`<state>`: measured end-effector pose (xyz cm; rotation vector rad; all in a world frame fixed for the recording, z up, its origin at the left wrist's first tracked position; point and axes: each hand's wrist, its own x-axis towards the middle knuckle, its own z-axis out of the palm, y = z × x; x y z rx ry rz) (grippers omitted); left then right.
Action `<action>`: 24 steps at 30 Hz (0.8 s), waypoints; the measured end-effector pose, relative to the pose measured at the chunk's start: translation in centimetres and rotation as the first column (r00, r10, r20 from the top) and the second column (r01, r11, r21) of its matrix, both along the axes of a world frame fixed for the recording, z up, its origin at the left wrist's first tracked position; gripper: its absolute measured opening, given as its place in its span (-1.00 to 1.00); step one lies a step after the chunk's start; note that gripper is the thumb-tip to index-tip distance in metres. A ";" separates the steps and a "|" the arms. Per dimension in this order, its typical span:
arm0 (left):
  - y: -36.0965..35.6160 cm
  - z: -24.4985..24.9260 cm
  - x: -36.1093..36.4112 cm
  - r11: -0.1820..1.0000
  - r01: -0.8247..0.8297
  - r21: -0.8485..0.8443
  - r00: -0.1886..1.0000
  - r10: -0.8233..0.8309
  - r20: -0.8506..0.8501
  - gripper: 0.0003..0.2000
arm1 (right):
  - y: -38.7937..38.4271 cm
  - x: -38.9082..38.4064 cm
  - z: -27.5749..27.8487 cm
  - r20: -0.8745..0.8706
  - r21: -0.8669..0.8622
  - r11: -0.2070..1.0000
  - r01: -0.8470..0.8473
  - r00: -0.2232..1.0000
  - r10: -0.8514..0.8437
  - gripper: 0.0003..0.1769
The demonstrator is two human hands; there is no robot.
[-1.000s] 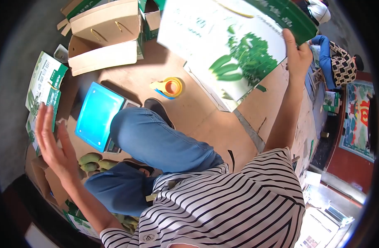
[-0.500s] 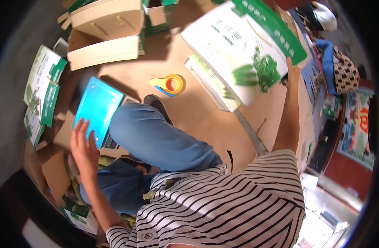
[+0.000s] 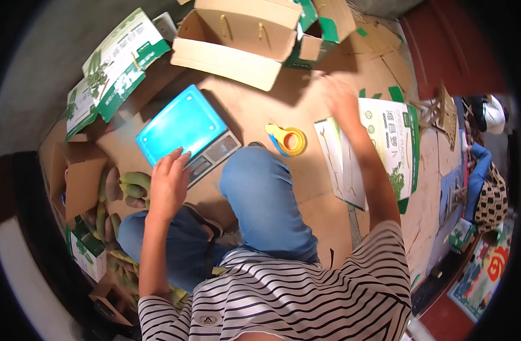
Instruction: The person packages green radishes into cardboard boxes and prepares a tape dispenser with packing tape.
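My left hand [image 3: 171,184] has its fingers outstretched at the near edge of the blue pan of a weighing scale [image 3: 184,126]; whether they touch the pan is hard to tell. My right hand [image 3: 335,96] is stretched forward over the floor, blurred, its fingers seemingly extended with nothing visible in them. Below that forearm lies a flat white-and-green printed carton [image 3: 388,145], partly covered by the arm. An open brown cardboard box [image 3: 232,45] stands ahead of it. Between my hands, a yellow tape roll [image 3: 293,142] rests on the floor by my knee.
Green radishes [image 3: 135,184] and darker ones lie in a heap at the left, beside a brown box [image 3: 81,176]. Printed cartons [image 3: 115,68] lean at the upper left. A small wooden stool [image 3: 442,116] stands at right. Farther off, a person in blue sleeves [image 3: 481,170] is visible.
My right hand has let go of the white-and-green carton, now lying on the floor, and has moved forward and left. The view has turned; my left hand remains by the scale pan.
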<state>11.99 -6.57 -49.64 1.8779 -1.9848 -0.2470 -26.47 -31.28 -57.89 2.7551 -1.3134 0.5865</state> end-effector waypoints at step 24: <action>-0.5 -0.6 3.7 0.962 -0.261 0.084 0.882 0.273 -0.385 -0.65 | -9.9 13.4 12.3 0.851 0.156 0.953 -0.260 0.525 0.004 -0.73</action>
